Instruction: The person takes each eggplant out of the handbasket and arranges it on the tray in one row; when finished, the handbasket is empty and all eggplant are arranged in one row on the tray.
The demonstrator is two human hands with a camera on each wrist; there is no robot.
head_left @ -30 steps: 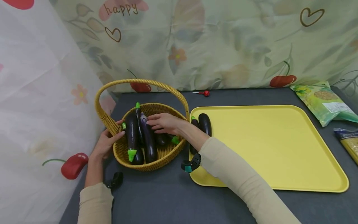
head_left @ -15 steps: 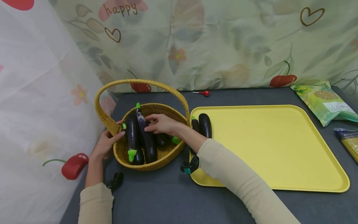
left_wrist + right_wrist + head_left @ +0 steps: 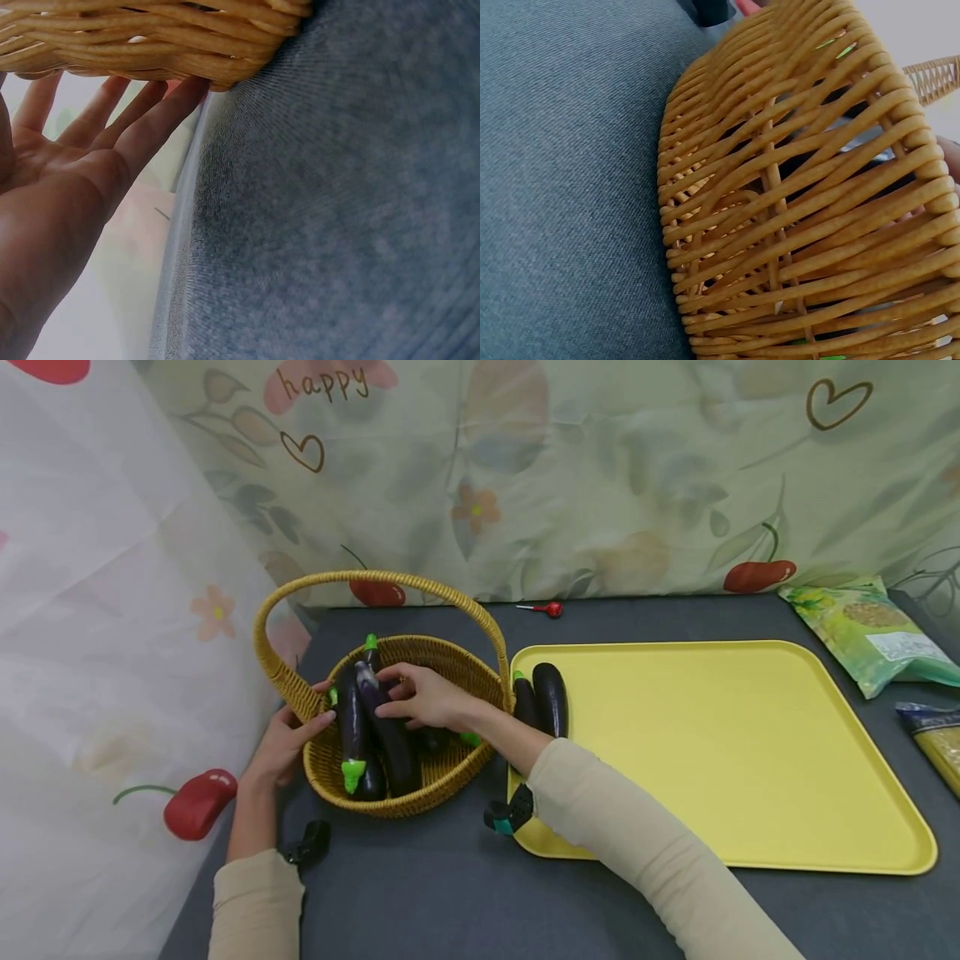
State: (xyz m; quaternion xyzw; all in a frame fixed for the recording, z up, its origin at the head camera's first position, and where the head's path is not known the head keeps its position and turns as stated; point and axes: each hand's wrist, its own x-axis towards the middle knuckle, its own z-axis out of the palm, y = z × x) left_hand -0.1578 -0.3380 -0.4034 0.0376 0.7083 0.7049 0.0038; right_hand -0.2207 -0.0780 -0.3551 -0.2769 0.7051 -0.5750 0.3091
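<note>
In the head view a wicker basket (image 3: 405,808) with a tall arched handle holds several eggplants. My left hand (image 3: 279,750) grips its left rim, thumb over the edge; the left wrist view has the fingers (image 3: 142,124) spread along the outside of the weave. Inside the basket, my right hand (image 3: 431,696) pinches the upper part of a dark purple eggplant (image 3: 392,745) between thumb and fingers. Left of that lies another eggplant (image 3: 351,718) with its green cap toward me. The right wrist view shows mostly basket weave (image 3: 817,195), hiding most of that hand.
Right of the basket, a yellow tray (image 3: 720,760) has two eggplants (image 3: 551,697) at its left edge, partly behind the right forearm. A red lollipop (image 3: 552,609) lies near the back wall. Two food packets, one green (image 3: 873,631) and one blue-topped (image 3: 933,739), lie at far right.
My right hand has shifted slightly left and closed its thumb and fingers on the eggplant, whose upper end has swung left. The left hand stays on the basket rim.
</note>
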